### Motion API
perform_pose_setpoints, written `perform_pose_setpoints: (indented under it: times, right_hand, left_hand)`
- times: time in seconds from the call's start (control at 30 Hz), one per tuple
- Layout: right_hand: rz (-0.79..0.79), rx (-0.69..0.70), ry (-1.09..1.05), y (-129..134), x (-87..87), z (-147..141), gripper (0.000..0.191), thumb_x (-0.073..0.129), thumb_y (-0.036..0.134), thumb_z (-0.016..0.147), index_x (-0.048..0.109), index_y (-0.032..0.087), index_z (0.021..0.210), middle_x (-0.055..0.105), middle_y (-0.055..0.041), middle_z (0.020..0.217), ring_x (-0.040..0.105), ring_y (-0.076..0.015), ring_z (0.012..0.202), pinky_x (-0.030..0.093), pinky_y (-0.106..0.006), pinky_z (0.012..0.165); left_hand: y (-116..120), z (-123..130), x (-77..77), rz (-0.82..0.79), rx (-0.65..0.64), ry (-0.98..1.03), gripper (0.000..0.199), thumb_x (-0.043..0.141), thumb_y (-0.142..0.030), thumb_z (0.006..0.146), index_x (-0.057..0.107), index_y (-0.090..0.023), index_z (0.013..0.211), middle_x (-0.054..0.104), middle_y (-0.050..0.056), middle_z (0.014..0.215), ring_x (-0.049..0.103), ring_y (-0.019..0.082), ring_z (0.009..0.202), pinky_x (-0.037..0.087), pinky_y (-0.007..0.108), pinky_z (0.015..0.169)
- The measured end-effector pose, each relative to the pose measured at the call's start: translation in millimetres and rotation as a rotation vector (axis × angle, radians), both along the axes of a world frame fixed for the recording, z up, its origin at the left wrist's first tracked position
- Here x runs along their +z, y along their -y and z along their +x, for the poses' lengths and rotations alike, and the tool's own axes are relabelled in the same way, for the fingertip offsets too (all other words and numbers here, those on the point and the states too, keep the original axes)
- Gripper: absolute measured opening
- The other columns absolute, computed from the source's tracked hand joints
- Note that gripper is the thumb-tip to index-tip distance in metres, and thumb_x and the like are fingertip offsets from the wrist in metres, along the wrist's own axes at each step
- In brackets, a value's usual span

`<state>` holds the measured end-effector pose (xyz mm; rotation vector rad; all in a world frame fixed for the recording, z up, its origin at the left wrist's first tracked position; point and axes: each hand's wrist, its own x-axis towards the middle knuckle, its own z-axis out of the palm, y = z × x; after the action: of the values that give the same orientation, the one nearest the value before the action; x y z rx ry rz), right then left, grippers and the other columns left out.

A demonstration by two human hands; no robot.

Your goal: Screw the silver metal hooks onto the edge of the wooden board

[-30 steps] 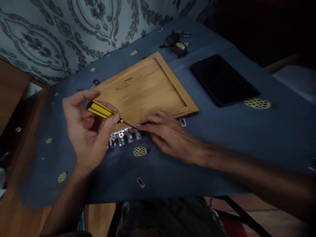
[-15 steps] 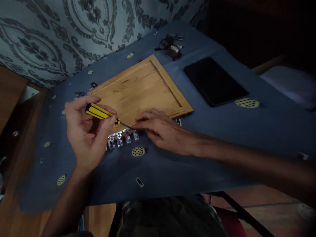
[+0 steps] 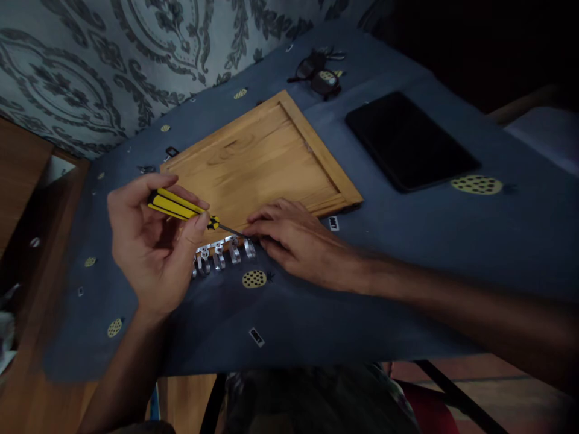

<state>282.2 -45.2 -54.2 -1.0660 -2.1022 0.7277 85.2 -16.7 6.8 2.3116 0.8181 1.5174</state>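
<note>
A yellow and black screwdriver (image 3: 174, 205) is held between the thumb and fingers of my left hand (image 3: 151, 241). Its thin shaft slants down to the right, and the tip meets the near end of a row of shiny metal hooks (image 3: 219, 256). That hook row lies along the front edge of a framed wooden board (image 3: 257, 160). My right hand (image 3: 294, 241) rests on the board's front edge, palm down. Its thumb and forefinger come together beside the screwdriver tip; whatever is between them, if anything, is too small to see.
A black tablet (image 3: 411, 141) lies to the right of the board. Dark glasses (image 3: 316, 75) sit behind it, near some keys. Small metal bits (image 3: 145, 169) lie at the board's left corner. A blue pineapple-patterned cloth (image 3: 217, 337) covers the table.
The view has shifted slightly. The screwdriver handle and my left hand have turned a little, while the tip stays at the end hook. My right hand keeps its place on the board's edge.
</note>
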Motion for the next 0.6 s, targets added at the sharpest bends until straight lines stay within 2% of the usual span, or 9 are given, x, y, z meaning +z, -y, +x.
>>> perform_pose_setpoints:
  times: [0.17,0.37,0.47,0.6]
  right_hand:
    - [0.021,-0.015,-0.019,0.2,-1.3,-0.6,0.030,0.054,0.006,0.092,0.073,0.019,0.112,0.071,-0.0101,0.116,0.058,-0.0267,0.113,0.045,-0.045,0.099]
    - [0.017,-0.014,-0.030,0.3,-2.1,0.0,0.031,0.053,0.007,0.092,0.073,0.021,0.112,0.071,-0.0085,0.116,0.057,-0.0264,0.115,0.044,-0.044,0.101]
    - [0.017,-0.010,-0.042,0.4,-1.5,0.5,0.031,0.053,0.007,0.092,0.073,0.019,0.112,0.071,-0.0096,0.115,0.058,-0.0265,0.114,0.044,-0.045,0.101]
    - [0.010,-0.008,-0.038,0.1,-0.6,0.9,0.030,0.055,0.006,0.091,0.074,0.019,0.110,0.071,-0.0097,0.115,0.059,-0.0265,0.113,0.045,-0.045,0.099]
  left_hand:
    - [-2.2,-5.1,2.9,-0.013,0.007,0.004,0.053,0.091,-0.028,0.072,0.070,-0.024,0.121,0.063,0.003,0.107,0.072,0.014,0.082,0.064,0.027,0.072]
    - [-2.1,-4.9,5.0,-0.018,-0.040,-0.028,0.052,0.086,-0.030,0.078,0.069,-0.025,0.127,0.066,0.004,0.108,0.071,0.016,0.087,0.065,0.030,0.077]
    - [-2.6,-5.5,4.7,0.010,0.019,-0.051,0.046,0.082,-0.036,0.083,0.070,-0.025,0.126,0.066,0.003,0.099,0.069,0.015,0.083,0.061,0.030,0.076]
    - [-0.7,-6.0,7.5,0.112,0.163,-0.086,0.041,0.086,-0.032,0.078,0.075,-0.026,0.117,0.069,0.001,0.098,0.064,0.012,0.085,0.056,0.025,0.074]
